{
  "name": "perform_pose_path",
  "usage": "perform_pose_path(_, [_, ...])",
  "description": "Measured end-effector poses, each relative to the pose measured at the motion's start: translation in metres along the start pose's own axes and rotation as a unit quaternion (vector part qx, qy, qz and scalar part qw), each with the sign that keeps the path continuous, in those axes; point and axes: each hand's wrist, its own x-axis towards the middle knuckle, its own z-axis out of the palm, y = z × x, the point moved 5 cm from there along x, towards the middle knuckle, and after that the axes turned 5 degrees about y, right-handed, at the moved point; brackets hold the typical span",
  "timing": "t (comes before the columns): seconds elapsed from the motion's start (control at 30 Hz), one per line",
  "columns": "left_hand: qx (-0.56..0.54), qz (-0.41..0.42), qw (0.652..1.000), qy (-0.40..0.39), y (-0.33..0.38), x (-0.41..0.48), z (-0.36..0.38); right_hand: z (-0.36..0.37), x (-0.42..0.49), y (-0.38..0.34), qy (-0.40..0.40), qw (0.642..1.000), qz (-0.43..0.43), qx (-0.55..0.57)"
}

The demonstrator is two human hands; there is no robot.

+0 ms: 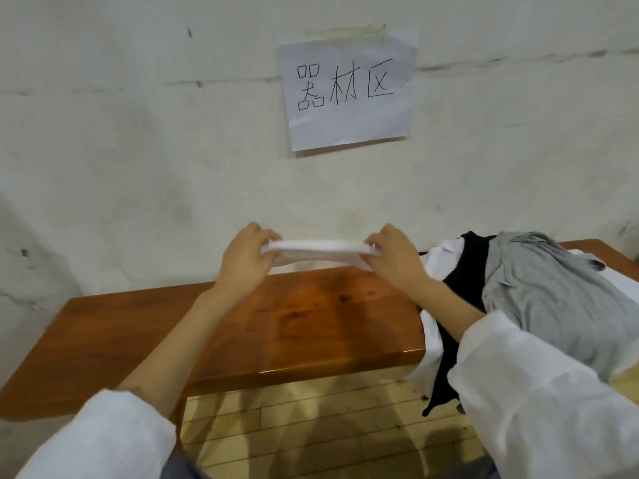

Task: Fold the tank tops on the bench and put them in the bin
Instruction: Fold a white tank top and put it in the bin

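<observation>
Your left hand (243, 259) and right hand (394, 257) each pinch one end of a folded white tank top (320, 248), fingers curled over its top and thumbs beneath, so the flat bundle hangs level between them. You hold it raised above the far edge of the wooden bench (242, 326), in front of the wall, not touching the wood. Both forearms reach forward over the bench from white sleeves (539, 392).

To your right, a heap of unfolded garments lies on the bench: a grey tank top (553, 292) on top, a black one (463, 271) under it with a strap trailing over the front edge, and white cloth (432, 337) at the bottom, also draped over the edge. Your right forearm crosses just above the black piece.

A paper sign (347, 89) with handwritten characters is taped to the wall (138, 133) above your hands. Pale floorboards (311, 426) show below the bench.
</observation>
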Motion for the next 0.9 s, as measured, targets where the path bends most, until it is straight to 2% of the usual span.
perform_pose_path(0.07, [0.023,0.038,0.998,-0.05,-0.014,-0.033,0.029,0.034,-0.027,0.014,-0.075,0.997,0.001,-0.033])
perform_pose_path(0.2, [0.091,0.052,0.963,-0.248,-0.038,-0.109,0.081,0.084,-0.088,0.034,-0.234,0.969,-0.009,-0.081])
perform_pose_path(0.3, [0.056,0.024,0.95,-0.305,-0.044,-0.142,0.093,0.097,-0.112,0.037,-0.297,0.953,0.002,-0.059])
perform_pose_path(0.43, [-0.003,-0.06,0.956,-0.287,-0.046,-0.138,0.09,0.095,-0.109,0.036,-0.358,0.932,0.019,-0.054])
perform_pose_path(0.53, [0.026,-0.105,0.975,-0.195,-0.061,-0.112,0.093,0.098,-0.096,0.036,-0.359,0.931,0.051,-0.026])
perform_pose_path(0.63, [0.041,-0.197,0.974,-0.103,-0.078,-0.086,0.098,0.102,-0.087,0.035,-0.289,0.955,0.057,-0.031])
perform_pose_path(0.7, [0.04,-0.259,0.959,-0.109,-0.087,-0.073,0.111,0.105,-0.081,0.036,-0.204,0.977,0.049,-0.05])
perform_pose_path(0.77, [0.056,-0.287,0.947,-0.135,-0.089,-0.069,0.122,0.106,-0.077,0.036,-0.139,0.988,0.043,-0.053])
perform_pose_path(0.83, [0.065,-0.294,0.945,-0.125,-0.09,-0.068,0.127,0.112,-0.072,0.038,-0.136,0.988,0.054,-0.051])
perform_pose_path(0.9, [0.076,-0.293,0.95,-0.079,-0.092,-0.072,0.125,0.121,-0.072,0.041,-0.176,0.981,0.06,-0.063])
